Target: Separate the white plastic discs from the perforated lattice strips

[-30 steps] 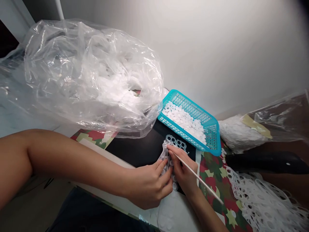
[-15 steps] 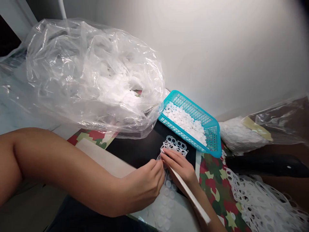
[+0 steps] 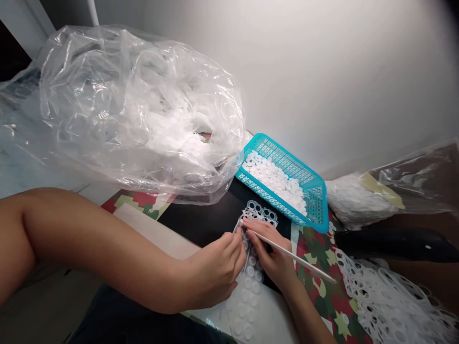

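Note:
My left hand [image 3: 218,270] is closed in a pinch at the left edge of a strip of white plastic rings [image 3: 260,212]; what lies between its fingertips is hidden. My right hand [image 3: 274,255] is closed on a long, thin white stick [image 3: 297,260], which slants down to the right. Its fingertips meet those of the left hand over the strip. Below the hands, a translucent sheet with rows of round white discs [image 3: 249,301] runs towards me. Beneath the strip lies a black mat [image 3: 193,220].
A turquoise basket [image 3: 283,205] of small white discs stands behind the hands. A large clear plastic bag [image 3: 143,105] with white pieces bulges at the left. Loose ring strips [image 3: 390,296] pile up at the right, near a black handle-like object [image 3: 398,244] and another bag [image 3: 362,198].
The stick in my right hand has swung, its free end going up and to the right, and now shows its narrow edge. Both hands stay at the strip.

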`<state>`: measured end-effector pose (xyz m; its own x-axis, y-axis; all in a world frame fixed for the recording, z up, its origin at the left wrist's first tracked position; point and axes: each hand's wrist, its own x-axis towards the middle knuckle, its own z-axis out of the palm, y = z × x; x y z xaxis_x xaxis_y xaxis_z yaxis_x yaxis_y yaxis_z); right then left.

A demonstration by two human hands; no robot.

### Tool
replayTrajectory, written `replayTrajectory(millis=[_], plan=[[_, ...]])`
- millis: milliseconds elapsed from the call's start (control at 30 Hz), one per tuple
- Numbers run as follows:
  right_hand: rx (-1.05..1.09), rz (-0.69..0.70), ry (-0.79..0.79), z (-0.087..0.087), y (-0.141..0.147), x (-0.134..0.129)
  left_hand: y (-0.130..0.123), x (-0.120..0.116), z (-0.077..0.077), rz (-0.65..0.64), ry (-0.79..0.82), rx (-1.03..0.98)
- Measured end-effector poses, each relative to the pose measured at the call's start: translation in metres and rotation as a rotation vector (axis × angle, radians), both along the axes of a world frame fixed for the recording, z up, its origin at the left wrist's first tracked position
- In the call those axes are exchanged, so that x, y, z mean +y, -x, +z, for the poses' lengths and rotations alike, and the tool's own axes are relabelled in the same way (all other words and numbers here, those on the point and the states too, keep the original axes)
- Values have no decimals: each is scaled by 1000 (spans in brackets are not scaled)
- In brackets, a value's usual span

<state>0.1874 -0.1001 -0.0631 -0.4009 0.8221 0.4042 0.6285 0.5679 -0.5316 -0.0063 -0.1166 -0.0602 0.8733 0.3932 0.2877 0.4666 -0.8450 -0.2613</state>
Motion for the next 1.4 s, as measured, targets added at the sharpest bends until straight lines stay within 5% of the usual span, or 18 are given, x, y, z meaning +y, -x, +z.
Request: replayTrajectory(millis=[200,433,833,1067,1400], plan=[[-217,123,-222,-2,0,-1,-2,2,1,-56,-4,13],[-269,67,-254,-2,2,-3,-3,4,3,-63,11,18],[-56,-119,-139,-6,7,-3,-3,6,5,-105,62,1],[1,8,7,0,1,-1,1,5,8,-70,34,25],[-6,-12,11,-1,-1,-2,1,-1,1,-16,14,35]])
